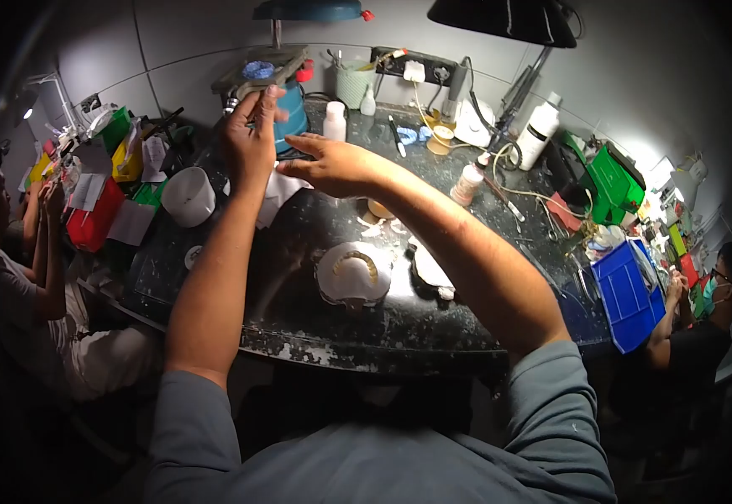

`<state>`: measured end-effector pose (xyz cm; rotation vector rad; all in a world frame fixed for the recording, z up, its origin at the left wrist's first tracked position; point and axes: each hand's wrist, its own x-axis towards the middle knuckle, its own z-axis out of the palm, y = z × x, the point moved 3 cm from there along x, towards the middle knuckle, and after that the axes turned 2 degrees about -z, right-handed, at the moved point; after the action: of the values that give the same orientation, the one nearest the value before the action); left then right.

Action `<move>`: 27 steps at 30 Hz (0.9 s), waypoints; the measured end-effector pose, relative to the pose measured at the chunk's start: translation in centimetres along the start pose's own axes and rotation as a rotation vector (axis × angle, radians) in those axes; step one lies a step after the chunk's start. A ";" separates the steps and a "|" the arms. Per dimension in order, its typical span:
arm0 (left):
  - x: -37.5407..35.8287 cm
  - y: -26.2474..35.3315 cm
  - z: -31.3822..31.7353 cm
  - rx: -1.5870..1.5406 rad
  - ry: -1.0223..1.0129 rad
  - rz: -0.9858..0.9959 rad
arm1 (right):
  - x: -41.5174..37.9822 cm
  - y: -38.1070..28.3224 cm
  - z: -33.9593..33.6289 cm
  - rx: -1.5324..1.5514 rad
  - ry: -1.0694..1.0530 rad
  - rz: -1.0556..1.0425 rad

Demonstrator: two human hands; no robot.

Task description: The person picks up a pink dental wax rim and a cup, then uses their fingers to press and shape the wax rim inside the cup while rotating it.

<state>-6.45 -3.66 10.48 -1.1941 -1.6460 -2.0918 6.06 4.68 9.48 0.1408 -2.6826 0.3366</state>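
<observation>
My left hand (251, 134) is raised at the back of the bench, fingers pointing up and partly bent, in front of a blue round container (293, 118). Just to its right, my right hand (332, 166) reaches across with fingers stretched out to the left. I see nothing held in either hand. Below them lies a crumpled white paper or cloth (275, 200). Closer to me, a white plaster dental model (329, 290) carries an arch of yellowish teeth (356, 270). A second white plaster piece (433, 267) is partly hidden by my right forearm.
A white tub (188, 197) stands left. Along the back are a small white bottle (335, 123), a green mesh cup (354, 84) and a large white bottle (540, 132). A pinkish bottle (467, 185) and blue tray (629, 294) stand right. People sit on both sides.
</observation>
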 end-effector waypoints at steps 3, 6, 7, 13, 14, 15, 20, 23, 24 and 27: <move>-1.0 -1.7 1.1 0.031 -0.167 -0.107 | -0.8 -1.7 -2.3 0.335 -0.178 0.520; -0.9 -4.8 1.9 0.213 -0.151 0.221 | -0.7 0.1 -1.0 0.169 -0.111 0.495; -0.9 -4.2 1.8 0.215 -0.152 0.222 | -1.0 1.1 0.1 0.170 -0.109 0.494; -1.0 -3.2 1.8 -0.406 -0.338 -0.259 | -0.1 1.7 -0.7 0.052 0.548 0.243; -1.0 -3.2 2.0 -0.480 -0.350 -0.253 | 0.1 2.2 -0.8 0.107 0.521 0.325; -1.1 -2.9 2.0 -0.479 -0.348 -0.253 | 0.3 2.4 -1.0 0.162 0.492 0.408; -1.4 -1.8 1.9 -0.501 -0.396 -0.274 | 0.9 2.4 -1.3 0.265 0.224 0.501; -1.7 -2.1 2.2 -0.577 -0.392 -0.305 | 0.8 2.8 -1.3 0.275 0.302 0.522; -1.6 -2.6 2.4 -0.444 -0.371 -0.242 | 0.5 3.0 -1.5 0.302 0.358 0.406; -1.6 -3.1 2.3 -0.242 -0.350 -0.153 | -1.7 1.9 -4.5 0.144 0.407 0.289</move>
<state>-6.26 -1.01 7.26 -1.6382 -1.7068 -2.3349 9.09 7.78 12.27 -0.2506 -2.2721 0.5798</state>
